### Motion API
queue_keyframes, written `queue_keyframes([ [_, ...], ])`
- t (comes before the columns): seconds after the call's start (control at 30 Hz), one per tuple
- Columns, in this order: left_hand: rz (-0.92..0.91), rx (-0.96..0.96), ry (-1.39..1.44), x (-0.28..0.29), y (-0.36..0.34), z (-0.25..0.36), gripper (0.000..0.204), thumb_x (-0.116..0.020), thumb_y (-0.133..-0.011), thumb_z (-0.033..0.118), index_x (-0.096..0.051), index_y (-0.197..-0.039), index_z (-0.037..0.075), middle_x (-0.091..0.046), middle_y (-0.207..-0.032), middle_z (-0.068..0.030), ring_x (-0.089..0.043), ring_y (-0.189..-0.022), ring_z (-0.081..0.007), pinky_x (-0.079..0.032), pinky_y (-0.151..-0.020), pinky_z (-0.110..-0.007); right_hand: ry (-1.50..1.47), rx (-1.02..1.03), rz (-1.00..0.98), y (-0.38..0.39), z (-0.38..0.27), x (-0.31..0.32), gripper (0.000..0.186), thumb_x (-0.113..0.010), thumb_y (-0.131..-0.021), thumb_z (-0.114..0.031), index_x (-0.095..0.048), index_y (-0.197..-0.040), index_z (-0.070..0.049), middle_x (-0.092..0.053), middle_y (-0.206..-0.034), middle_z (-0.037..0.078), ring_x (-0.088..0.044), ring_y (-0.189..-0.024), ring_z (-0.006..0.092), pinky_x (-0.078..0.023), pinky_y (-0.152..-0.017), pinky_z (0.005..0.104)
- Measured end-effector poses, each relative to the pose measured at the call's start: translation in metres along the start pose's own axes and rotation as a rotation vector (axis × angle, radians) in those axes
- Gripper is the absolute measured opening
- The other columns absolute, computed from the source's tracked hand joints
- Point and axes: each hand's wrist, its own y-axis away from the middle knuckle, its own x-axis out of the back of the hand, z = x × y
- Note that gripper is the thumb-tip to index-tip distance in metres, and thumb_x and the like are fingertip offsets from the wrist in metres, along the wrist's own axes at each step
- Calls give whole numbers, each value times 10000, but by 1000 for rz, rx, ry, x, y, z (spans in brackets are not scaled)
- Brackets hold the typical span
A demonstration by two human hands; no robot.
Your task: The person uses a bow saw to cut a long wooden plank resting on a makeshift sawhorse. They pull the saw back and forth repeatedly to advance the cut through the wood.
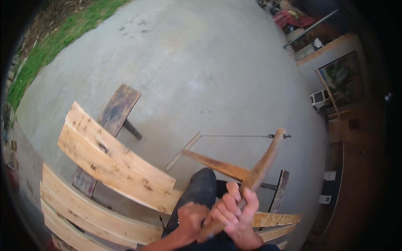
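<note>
A wooden frame saw (261, 165) is tilted in front of me, its crossbar running left to a thinner far arm and a tension wire stretched across the top. My right hand (234, 209) wraps round the lower part of the near arm. Close beside it, my left hand (192, 219) is closed at the saw's lower end; the part it grips is mostly hidden. I cannot make out the blade. My dark-clothed knee (197, 188) rests against a pale board (121, 159), which continues under me to a board end (276, 219) at right.
Several more pale boards (92, 211) lie at the lower left. A worn, stained bench (120, 106) supports the board at left, and another narrow support (279, 190) stands at right. Concrete floor (188, 75) spreads ahead, with grass (54, 46) at far left and clutter (293, 21) at far right.
</note>
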Motion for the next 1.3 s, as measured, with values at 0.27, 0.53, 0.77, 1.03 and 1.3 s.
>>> queue_keyframes([
  [0.27, 57, 168, 24, -23, 7, -125, 385, -814, -745, 267, -535, -590, 52, -531, -556, -148, -550, -501, -327, -390, -512, -432, 162, 34, 302, -77, 36, 89, 320, -511, -1052, -358, -485, -819, -141, -403, -558, -18, -354, -418, 128, -341, -456, 310],
  [0.53, 12, 58, 68, -5, 5, -12, 391, -832, -744, 296, -539, -559, 114, -550, -548, -78, -566, -494, -285, -359, -513, -368, -1, -5, 53, -5, 0, -5, 342, -451, -1079, -370, -432, -819, -148, -428, -554, -11, -375, -402, 147, -367, -468, 325],
  [0.77, 92, 146, 40, -23, 20, -127, 359, -823, -762, 261, -587, -590, 51, -569, -565, -161, -574, -498, -314, -398, -493, -415, 191, 48, 290, -69, 39, 65, 326, -524, -1048, -374, -479, -822, -144, -422, -563, -4, -362, -414, 136, -342, -459, 312],
  [1.03, 76, 101, 71, -17, 3, -7, 396, -796, -772, 267, -517, -550, 95, -526, -546, -97, -557, -498, -296, -393, -506, -403, 0, -12, 21, -4, -4, -8, 338, -474, -1065, -401, -432, -840, -152, -436, -561, 6, -393, -425, 158, -364, -473, 343],
  [1.3, 35, 168, 46, -14, 21, -109, 380, -816, -773, 299, -554, -598, 87, -532, -580, -129, -576, -527, -313, -405, -502, -432, 162, 42, 282, -57, 42, 69, 353, -522, -1054, -381, -475, -803, -138, -430, -549, 7, -378, -406, 157, -337, -427, 330],
])
